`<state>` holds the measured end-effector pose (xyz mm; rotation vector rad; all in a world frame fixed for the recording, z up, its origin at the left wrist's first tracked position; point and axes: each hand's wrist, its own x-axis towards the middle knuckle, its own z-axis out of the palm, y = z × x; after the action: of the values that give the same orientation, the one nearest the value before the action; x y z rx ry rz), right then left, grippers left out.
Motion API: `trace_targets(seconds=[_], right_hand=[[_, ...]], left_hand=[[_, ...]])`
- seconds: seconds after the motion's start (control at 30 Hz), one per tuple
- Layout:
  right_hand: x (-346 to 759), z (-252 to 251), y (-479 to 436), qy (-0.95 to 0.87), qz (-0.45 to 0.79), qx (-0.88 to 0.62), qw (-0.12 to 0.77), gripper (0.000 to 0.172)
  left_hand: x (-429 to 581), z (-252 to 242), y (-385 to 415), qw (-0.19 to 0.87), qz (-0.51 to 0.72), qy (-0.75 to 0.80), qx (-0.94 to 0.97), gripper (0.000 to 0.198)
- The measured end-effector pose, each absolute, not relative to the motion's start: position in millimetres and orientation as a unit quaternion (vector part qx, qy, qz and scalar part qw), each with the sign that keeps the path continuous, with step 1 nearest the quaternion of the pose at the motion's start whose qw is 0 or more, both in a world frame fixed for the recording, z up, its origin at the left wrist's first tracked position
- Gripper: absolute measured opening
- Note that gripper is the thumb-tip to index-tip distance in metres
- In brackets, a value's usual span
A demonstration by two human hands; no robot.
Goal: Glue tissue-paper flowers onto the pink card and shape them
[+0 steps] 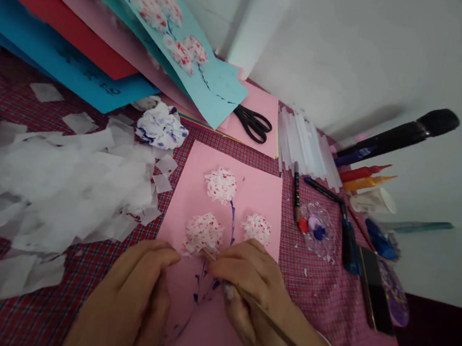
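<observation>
A pink card (229,339) lies before me, with painted dark-blue stems and three fluffy white paper flowers flecked with red. My right hand (246,295) pinches a thin wooden stick (278,328), its handle slanting back across the wrist. The stick's front end meets the lower edge of the left flower (204,233); whether a paper piece is on its tip is hard to tell. The top flower (220,185) and the right flower (257,228) stand free of my fingers. My left hand (127,296) rests on the card's left side, loosely curled, thumb and forefinger apart, holding nothing visible.
Loose white tissue squares (61,183) cover the left side of the checked cloth, beside a crumpled stained tissue (162,125). Coloured cards (112,65), scissors (253,123) and glue sticks (304,143) lie behind. At right are a paint palette (320,228), pens and a phone (375,290).
</observation>
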<state>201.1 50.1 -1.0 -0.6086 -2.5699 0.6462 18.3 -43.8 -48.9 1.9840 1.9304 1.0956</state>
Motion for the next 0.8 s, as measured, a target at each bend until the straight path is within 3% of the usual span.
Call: trace_targets(seconds=[0.43,0.8], right_hand=[[203,-4,47,-0.942,0.214,-0.203,0.164,0.019],[220,1,46,-0.9,0.331,-0.208,0.195,0.034]], left_hand=[[22,-68,-51,0.085,0.348,0.616,0.701,0.04],[24,-58,-46,0.07,0.358,0.64,0.676,0.034]])
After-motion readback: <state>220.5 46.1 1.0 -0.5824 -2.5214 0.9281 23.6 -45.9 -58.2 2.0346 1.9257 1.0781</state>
